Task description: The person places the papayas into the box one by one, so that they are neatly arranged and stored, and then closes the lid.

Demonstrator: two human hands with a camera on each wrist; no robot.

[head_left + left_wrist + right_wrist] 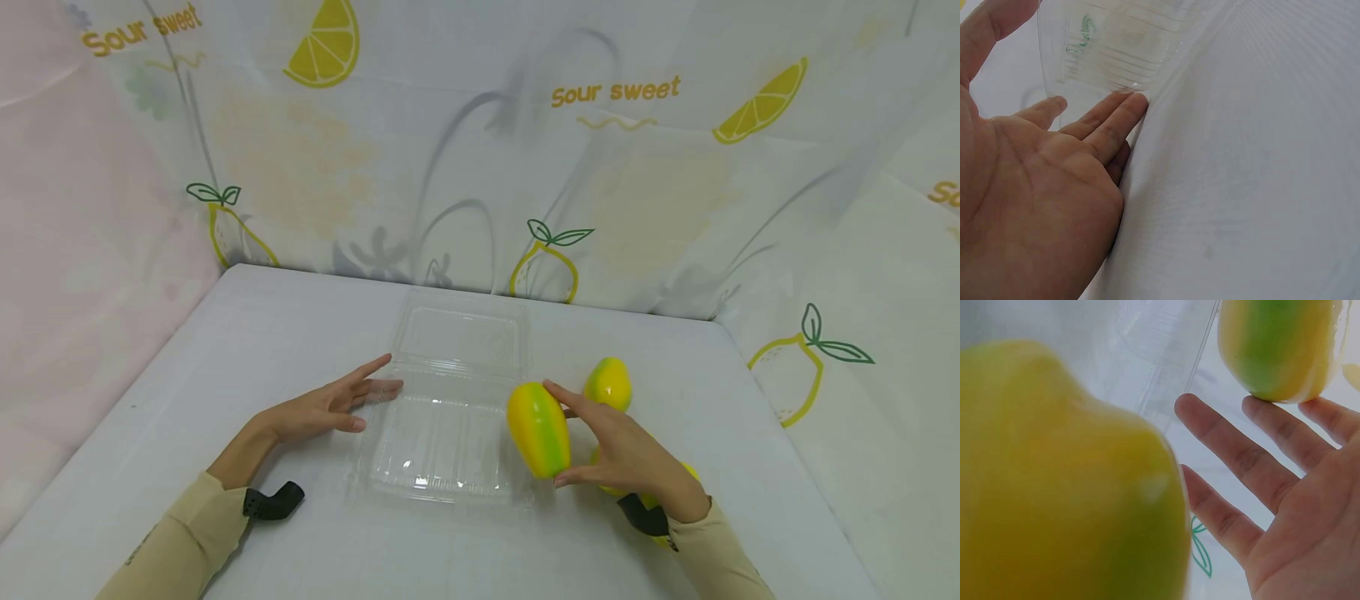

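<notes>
A yellow mango with a green stripe (pixel 536 429) is pinched between the thumb and fingers of my right hand (pixel 618 446), over the right side of a clear plastic clamshell box (pixel 408 498). In the right wrist view the held mango (pixel 1279 350) meets the fingertips while the lower fingers extend loosely. My left hand (pixel 318 410) rests on its side along the box's left edge, fingers straight and thumb apart. Seen from the left wrist, its fingertips (pixel 1138 103) lie right at the box wall (pixel 1116 56). The lid (pixel 461 337) lies folded back, away from me.
Another mango (pixel 609 380) sits on the white table right of the box. More yellow fruit (pixel 688 473) shows partly behind my right hand and wrist; one (pixel 1072 487) looms large in the right wrist view. A lemon-printed cloth (pixel 465 167) hangs behind the table.
</notes>
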